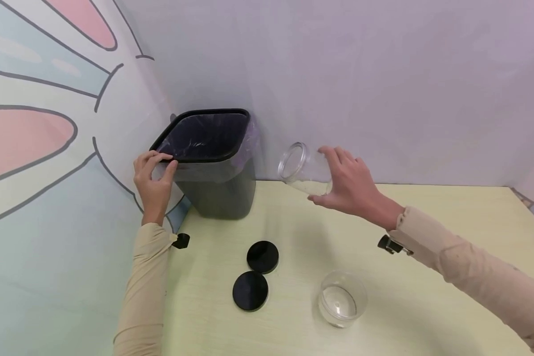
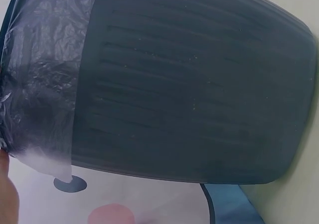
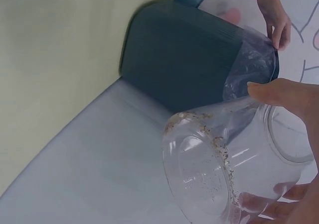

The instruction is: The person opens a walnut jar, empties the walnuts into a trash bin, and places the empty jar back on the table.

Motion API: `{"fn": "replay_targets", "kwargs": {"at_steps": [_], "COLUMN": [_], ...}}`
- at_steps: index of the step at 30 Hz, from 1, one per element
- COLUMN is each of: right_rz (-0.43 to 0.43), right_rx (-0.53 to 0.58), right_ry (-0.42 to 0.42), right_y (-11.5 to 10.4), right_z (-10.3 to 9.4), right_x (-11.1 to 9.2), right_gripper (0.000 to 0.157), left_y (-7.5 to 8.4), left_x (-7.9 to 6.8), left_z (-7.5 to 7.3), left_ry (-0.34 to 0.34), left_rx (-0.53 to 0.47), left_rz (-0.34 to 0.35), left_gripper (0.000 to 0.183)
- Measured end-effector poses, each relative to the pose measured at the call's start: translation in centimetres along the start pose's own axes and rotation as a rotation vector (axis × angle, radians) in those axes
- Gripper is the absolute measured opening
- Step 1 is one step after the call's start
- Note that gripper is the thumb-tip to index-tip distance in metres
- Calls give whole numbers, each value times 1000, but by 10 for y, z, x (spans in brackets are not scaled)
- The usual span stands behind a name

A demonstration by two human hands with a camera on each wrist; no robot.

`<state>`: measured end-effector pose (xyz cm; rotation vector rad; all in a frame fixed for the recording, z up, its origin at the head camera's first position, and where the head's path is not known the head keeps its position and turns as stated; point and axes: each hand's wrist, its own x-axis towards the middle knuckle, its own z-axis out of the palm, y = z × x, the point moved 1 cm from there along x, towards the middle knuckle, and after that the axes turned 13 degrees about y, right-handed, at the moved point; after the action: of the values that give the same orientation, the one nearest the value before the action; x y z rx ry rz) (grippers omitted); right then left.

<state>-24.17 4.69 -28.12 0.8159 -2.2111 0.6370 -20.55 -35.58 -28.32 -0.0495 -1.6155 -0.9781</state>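
My right hand [image 1: 349, 183] grips a clear plastic jar [image 1: 310, 170] above the table, tilted with its open mouth toward the bin. In the right wrist view, brown crumbs [image 3: 223, 157] cling along the inside of the jar near its base. At the left, the fingers and thumb of my left hand [image 1: 153, 185] pinch the near left corner of the rim of a dark trash bin [image 1: 218, 195]. A thin see-through bag [image 2: 45, 74] lines the bin and folds down over its outside.
Two black round lids [image 1: 262, 256] lie side by side on the pale yellow table [image 1: 445, 237]. A second clear jar [image 1: 342, 299] stands upright near the front. Behind runs a pale wall [image 1: 360, 84]; the left wall [image 1: 35, 188] carries a cartoon print.
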Motion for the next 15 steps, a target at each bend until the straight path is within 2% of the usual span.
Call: {"fn": "replay_targets", "kwargs": {"at_steps": [15], "right_rz": [129], "right_rx": [99], "right_ry": [-5], "right_y": [11], "right_z": [-8], "right_x": [-23], "right_gripper": [98], "left_y": [1], "left_x": [1], "left_z": [4], "left_ry": [-16], "left_rx": [-20], "left_rz": [-38], "left_gripper": [14]}}
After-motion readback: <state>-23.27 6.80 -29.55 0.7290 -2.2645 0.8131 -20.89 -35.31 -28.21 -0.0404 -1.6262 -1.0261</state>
